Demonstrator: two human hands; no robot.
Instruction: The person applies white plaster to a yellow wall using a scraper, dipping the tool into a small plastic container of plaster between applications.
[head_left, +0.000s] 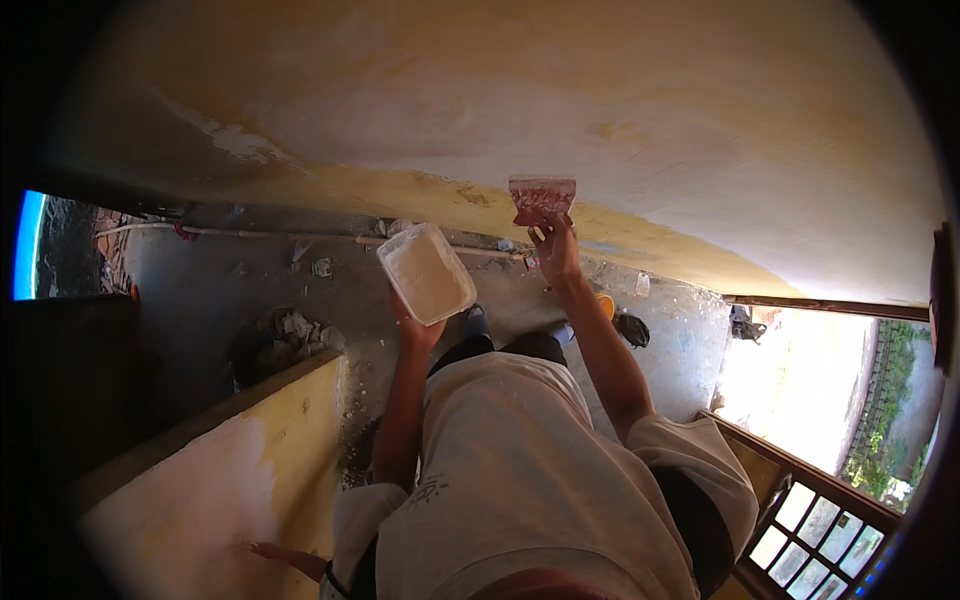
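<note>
Scraper point(543, 190), broad and reddish, is showing just above and right of centre; the right hand point(556, 250) is gripping its handle end, blade edge facing the top of the frame. Left hand point(416, 328), left of centre, is grasping a rectangular tub point(394, 278) from below, pale paste point(435, 272) covering its inside. A pale shirt point(520, 430) is filling the lower middle.

Room: grey floor point(215, 270) is spanning the middle band, carrying a long pipe point(270, 236), a black bundle point(631, 330) right of centre and a debris heap point(290, 330) left of centre. A large wall point(450, 110) is filling the upper frame, its surface running patchy, whitish over yellow, with yellow showing along the lower edge. A lower wall point(320, 420) is occupying the lower left, similarly two-toned. At right, a doorway point(795, 370) is opening onto glaring ground, greenery point(870, 450) lying farther out.

Hard to see: fingers are covering the scraper's handle; cannot tell whether the blade is touching the wall. The tub is hiding most left-hand fingers. Another hand point(265, 549) is reaching in at lower left, its owner not identifiable, contact unclear. Glare is washing out the doorway; shadow is obscuring the far left.
</note>
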